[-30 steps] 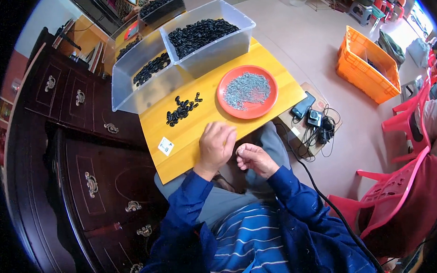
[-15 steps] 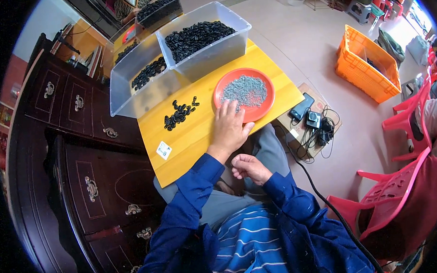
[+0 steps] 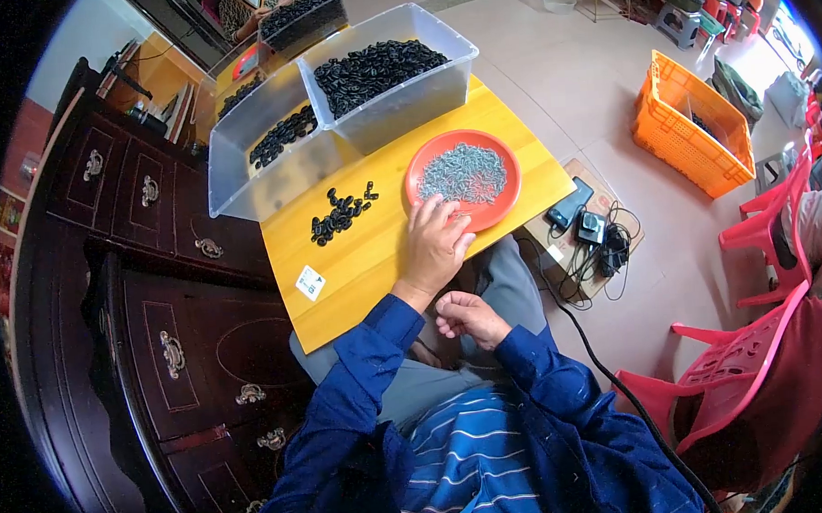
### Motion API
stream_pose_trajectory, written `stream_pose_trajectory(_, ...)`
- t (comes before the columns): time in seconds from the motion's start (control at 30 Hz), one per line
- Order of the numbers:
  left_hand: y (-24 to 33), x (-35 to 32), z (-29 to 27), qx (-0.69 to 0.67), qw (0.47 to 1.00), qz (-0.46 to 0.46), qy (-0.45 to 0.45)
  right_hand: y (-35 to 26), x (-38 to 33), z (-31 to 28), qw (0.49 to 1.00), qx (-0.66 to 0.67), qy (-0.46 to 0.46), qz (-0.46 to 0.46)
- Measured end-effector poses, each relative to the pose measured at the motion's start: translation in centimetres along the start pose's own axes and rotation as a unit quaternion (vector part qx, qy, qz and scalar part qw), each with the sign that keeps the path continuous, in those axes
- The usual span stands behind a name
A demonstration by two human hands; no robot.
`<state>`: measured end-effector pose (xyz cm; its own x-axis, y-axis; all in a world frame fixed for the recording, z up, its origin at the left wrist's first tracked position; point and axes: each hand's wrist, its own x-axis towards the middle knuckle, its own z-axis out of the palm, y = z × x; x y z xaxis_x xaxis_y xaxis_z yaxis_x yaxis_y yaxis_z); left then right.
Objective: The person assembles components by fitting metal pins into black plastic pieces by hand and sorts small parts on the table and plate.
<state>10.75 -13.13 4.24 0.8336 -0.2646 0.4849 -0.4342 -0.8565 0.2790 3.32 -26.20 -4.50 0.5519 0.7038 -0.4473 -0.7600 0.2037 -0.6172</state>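
- So the left hand (image 3: 435,248) is at the round red plastic plate (image 3: 484,217), fingers over its near-left rim, at the near edge of the heap of slim silver-grey metal pieces (image 3: 467,169).
- Fingers on that one are half bent and slightly apart, thumb off to the right. Can't tell if it's pinching any metal bits.
- The right hand (image 3: 469,318) is narrow, fingers curled in with the thumb against them, above the lap just off the near edge. Can't tell if there's anything inside it.
- The metal heap is straight ahead of the left hand, and farther out from the right.
- A loose pile of small glossy black oval pieces (image 3: 336,218) sits on the yellow wooden surface (image 3: 349,300), left of the plate, bare wood between it and the left hand.
- Small white printed card (image 3: 309,283) lies nearer the body, left of the left wrist.
- Behind it all, a clear plastic bin (image 3: 405,115) holds lots more black pieces.
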Motion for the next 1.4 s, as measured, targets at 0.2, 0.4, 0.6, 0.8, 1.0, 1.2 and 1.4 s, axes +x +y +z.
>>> stream_pose_trajectory(0.2, -0.7, -0.7, 0.4, -0.052, 0.997, 0.001, 0.052, 0.2, 0.1, -0.2, 1.000, 0.001, -0.007, -0.003)
stream_pose_trajectory(0.4, -0.5, -1.1, 0.4, -0.075, 0.993, -0.043, 0.078, 0.0, 0.0, 0.1, 1.000, -0.016, 0.001, -0.001)
stream_pose_trajectory(0.6, -0.6, -0.9, 0.2, -0.116, 0.988, -0.050, 0.089, 0.0, 0.1, 0.5, 1.000, -0.025, -0.002, 0.002)
stream_pose_trajectory(0.8, -1.0, -0.3, 0.2, -0.109, 0.989, -0.053, 0.089, -0.2, 0.1, 0.8, 1.000, -0.021, -0.010, 0.000)
stream_pose_trajectory(1.0, -2.0, -0.1, 0.7, -0.145, 0.976, -0.095, 0.131, -0.7, -0.3, 1.3, 1.000, -0.022, 0.009, -0.001)
stream_pose_trajectory(1.2, -2.7, -0.1, 0.4, -0.141, 0.976, -0.101, 0.130, -0.8, -0.2, 1.5, 1.000, -0.026, 0.008, -0.005)
stream_pose_trajectory(1.4, -2.7, 0.0, 0.2, -0.129, 0.980, -0.074, 0.133, -0.4, -0.2, 1.1, 1.000, -0.023, 0.007, -0.006)
